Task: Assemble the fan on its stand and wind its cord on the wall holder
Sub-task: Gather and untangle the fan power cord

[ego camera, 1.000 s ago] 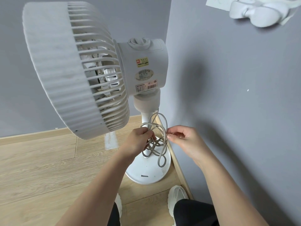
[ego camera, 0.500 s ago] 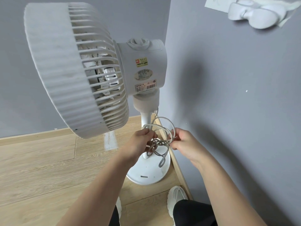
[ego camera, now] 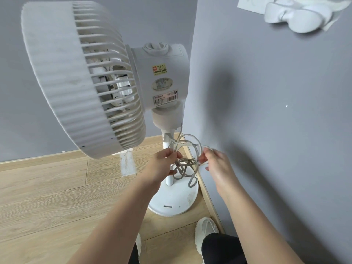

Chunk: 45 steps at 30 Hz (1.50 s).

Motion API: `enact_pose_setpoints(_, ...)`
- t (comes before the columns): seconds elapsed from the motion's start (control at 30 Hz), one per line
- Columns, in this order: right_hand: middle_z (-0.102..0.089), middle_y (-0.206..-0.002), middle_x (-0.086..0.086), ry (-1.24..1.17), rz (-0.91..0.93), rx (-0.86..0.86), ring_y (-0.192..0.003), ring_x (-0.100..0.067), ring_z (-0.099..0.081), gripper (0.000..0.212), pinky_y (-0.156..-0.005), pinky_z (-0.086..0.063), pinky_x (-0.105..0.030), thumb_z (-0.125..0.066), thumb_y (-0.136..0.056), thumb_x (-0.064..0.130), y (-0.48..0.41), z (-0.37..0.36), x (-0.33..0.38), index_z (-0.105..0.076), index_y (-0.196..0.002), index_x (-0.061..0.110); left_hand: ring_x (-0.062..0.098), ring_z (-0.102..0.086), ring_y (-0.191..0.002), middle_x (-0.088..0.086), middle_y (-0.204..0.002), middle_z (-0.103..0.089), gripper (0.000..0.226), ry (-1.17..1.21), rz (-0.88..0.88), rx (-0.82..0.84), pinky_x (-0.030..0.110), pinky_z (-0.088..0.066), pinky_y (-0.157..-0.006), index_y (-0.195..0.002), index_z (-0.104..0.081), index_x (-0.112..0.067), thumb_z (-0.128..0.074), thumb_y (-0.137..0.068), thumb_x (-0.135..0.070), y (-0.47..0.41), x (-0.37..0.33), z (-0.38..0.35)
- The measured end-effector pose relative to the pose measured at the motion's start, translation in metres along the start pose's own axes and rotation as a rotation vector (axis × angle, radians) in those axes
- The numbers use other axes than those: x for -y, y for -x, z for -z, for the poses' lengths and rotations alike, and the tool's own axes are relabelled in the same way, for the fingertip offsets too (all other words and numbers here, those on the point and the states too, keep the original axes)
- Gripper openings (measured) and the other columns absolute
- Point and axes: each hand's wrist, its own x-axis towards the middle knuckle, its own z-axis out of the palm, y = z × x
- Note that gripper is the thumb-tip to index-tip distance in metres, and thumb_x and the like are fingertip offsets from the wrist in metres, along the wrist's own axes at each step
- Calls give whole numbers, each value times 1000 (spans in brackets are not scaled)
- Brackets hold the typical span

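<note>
The white fan (ego camera: 80,80) sits mounted on its pole and round base (ego camera: 173,201), standing on the wood floor in the room's corner. Its grey cord (ego camera: 187,164) hangs from the neck in a loose tangle of loops in front of the pole, with the white plug (ego camera: 171,140) lying on top. My left hand (ego camera: 162,166) pinches the cord bundle just below the plug. My right hand (ego camera: 215,162) pinches a loop on the right side, near the wall. The white wall holder (ego camera: 297,15) is fixed high on the right wall, with nothing wound on it.
Grey walls meet just behind the fan. A wooden skirting board (ego camera: 207,197) runs along the right wall beside the base. My two white shoes (ego camera: 206,231) stand just in front of the base. Open wood floor (ego camera: 47,197) lies to the left.
Both hands have lifted the cord tangle higher. The loops have spread wider between them, and the plug now shows on top near the pole.
</note>
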Motion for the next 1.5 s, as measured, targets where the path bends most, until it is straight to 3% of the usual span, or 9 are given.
enact_pose_setpoints(0.07, -54, -61, 0, -163, 76, 22, -53, -4, -52, 31, -62, -44, -16, -46, -94, -4, 0, 1, 3, -63, -77, 15, 3, -56, -71, 3, -86, -59, 22, -266, -103, -126, 13, -41, -64, -77, -65, -9, -50, -94, -8, -3, 0, -2)
enact_pose_setpoints(0.2, -47, -47, 3, -73, 87, 257, -51, -16, -44, 24, -69, -43, -36, -51, -88, -7, 3, 5, 7, -65, -81, 11, 16, -53, -76, 4, -101, -55, 11, -541, -107, -281, 24, -37, -64, -88, -66, -11, -56, -88, -14, -4, 5, 4)
enact_pose_setpoints(0.33, -39, -40, 12, 202, 141, 419, -40, -10, -34, 21, -59, -39, -29, -52, -96, 14, 10, 6, 7, -65, -84, 25, 22, -62, -75, 2, -77, -65, 16, -476, -113, -241, 31, -50, -67, -77, -60, -17, -53, -82, -4, 2, 1, 4)
enact_pose_setpoints(0.43, -55, -50, 7, 270, 206, 471, -44, -10, -48, 25, -62, -45, -25, -46, -100, 11, 8, 9, 6, -62, -86, 24, 23, -66, -66, 9, -73, -69, 20, -308, -87, -244, 37, -57, -70, -76, -60, -13, -50, -83, 4, 4, 0, 4)
enact_pose_setpoints(0.63, -44, -62, 7, 131, 243, 427, -50, -1, -41, 26, -63, -46, -26, -43, -100, 1, 4, 24, 9, -65, -94, 14, 16, -67, -54, 9, -68, -68, 21, 135, 62, -184, 27, -58, -57, -87, -61, -1, -46, -90, 14, 0, 1, 19)
enact_pose_setpoints(0.93, -29, -44, 11, -78, 167, 299, -41, -9, -26, 20, -58, -43, -25, -40, -102, 6, 5, 20, 11, -55, -89, 11, 14, -69, -59, 17, -92, -70, 16, 44, 60, -178, 24, -57, -59, -92, -57, -1, -47, -90, 12, 0, 1, 20)
enact_pose_setpoints(1.3, -70, -63, -2, -325, 225, 120, -52, -11, -53, 19, -57, -46, -19, -37, -103, 6, 1, 17, 9, -41, -88, 18, 31, -68, -73, 16, -85, -65, 28, 156, 193, -113, 44, -58, -66, -82, -43, -8, -29, -90, 15, 2, -4, 18)
enact_pose_setpoints(1.4, -69, -79, 3, -151, 215, 112, -63, -1, -56, 22, -63, -45, -18, -49, -98, 4, -1, 20, 6, -49, -83, 20, 30, -69, -77, 12, -82, -64, 34, 141, 178, -112, 44, -59, -69, -83, -46, -7, -27, -84, 21, 2, -3, 18)
enact_pose_setpoints(1.5, -55, -69, 8, 79, 159, 103, -53, 6, -48, 22, -62, -38, -17, -63, -89, 4, -1, 23, 3, -59, -75, 20, 30, -69, -82, 18, -89, -64, 40, 108, 150, -120, 42, -60, -69, -86, -54, -3, -26, -79, 24, 2, -1, 19)
